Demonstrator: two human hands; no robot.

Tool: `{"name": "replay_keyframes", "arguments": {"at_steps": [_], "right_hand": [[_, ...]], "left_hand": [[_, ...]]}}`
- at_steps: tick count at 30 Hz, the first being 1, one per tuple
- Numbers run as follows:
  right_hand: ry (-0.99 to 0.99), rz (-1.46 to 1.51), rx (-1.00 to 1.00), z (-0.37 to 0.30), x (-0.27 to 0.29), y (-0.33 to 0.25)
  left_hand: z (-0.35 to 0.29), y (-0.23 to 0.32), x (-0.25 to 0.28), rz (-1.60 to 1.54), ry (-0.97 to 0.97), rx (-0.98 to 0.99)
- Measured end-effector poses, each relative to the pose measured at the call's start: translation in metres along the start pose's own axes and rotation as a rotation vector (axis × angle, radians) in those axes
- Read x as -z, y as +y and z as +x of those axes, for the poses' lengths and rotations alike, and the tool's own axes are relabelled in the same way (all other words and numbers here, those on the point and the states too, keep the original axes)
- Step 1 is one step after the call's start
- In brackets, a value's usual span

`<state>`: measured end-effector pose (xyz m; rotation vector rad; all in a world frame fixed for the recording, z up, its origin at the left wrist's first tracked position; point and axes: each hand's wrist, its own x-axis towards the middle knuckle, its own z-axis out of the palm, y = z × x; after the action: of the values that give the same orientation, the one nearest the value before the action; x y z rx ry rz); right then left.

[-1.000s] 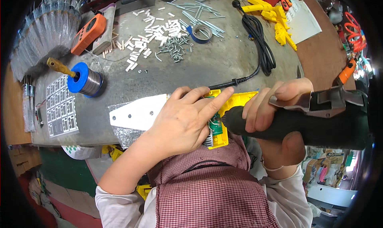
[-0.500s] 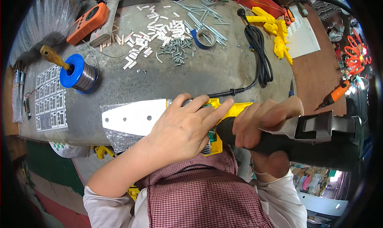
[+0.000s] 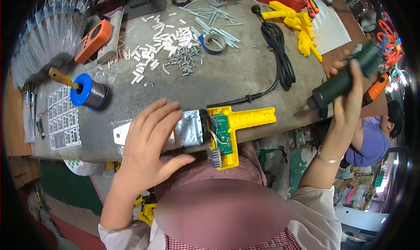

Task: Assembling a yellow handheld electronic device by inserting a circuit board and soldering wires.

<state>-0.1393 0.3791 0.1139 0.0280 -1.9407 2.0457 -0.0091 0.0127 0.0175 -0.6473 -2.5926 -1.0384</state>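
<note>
My right hand (image 3: 346,92) is closed around a dark green electric screwdriver (image 3: 334,81), raised at the right edge of the bench with its bit tilted down to the left. The yellow half-shell housing (image 3: 253,117) lies at the bench's front edge, its inside facing up. It holds a green circuit board (image 3: 223,132), thin wires and a grey finned heat sink (image 3: 214,158). A silvery metal part (image 3: 190,128) extends left from the shell. Over it and the white blade-shaped plate (image 3: 119,135) is my left hand (image 3: 146,147), fingers stretched; contact is unclear.
A black cord (image 3: 286,70) runs behind the shell. Farther back lie screws (image 3: 186,59), small white pieces (image 3: 164,42), metal rods (image 3: 218,18) and blue tape (image 3: 214,44). A solder spool (image 3: 89,90) stands left. Yellow shells (image 3: 302,27) and an orange screwdriver (image 3: 376,87) lie right; a co-worker (image 3: 372,138) sits beyond.
My right hand has lifted the electric screwdriver off the yellow housing, up and to the right. My left hand has left the housing and moved left, its fingers spreading.
</note>
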Motion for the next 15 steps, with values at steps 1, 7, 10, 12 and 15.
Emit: {"name": "replay_keyframes", "arguments": {"at_steps": [1,7,10,12,15], "right_hand": [[0.135,-0.119,-0.099,0.021,0.022,0.016],[0.04,-1.219,0.114,0.035,0.105,0.099],[0.052,-1.564,-0.207,0.028,0.045,0.052],[-0.139,-1.547,0.31,0.042,0.03,0.055],[-0.387,-1.043,0.369,0.093,-0.046,0.076]], "left_hand": [[-0.008,0.0,0.001,0.145,-0.076,0.064],[-0.004,-0.007,-0.002,0.286,-0.133,0.05],[-0.009,-0.013,-0.001,0.276,-0.138,0.042],[-0.01,-0.013,0.0,0.263,-0.141,0.012],[-0.013,-0.011,0.001,0.295,-0.115,-0.002]]}}
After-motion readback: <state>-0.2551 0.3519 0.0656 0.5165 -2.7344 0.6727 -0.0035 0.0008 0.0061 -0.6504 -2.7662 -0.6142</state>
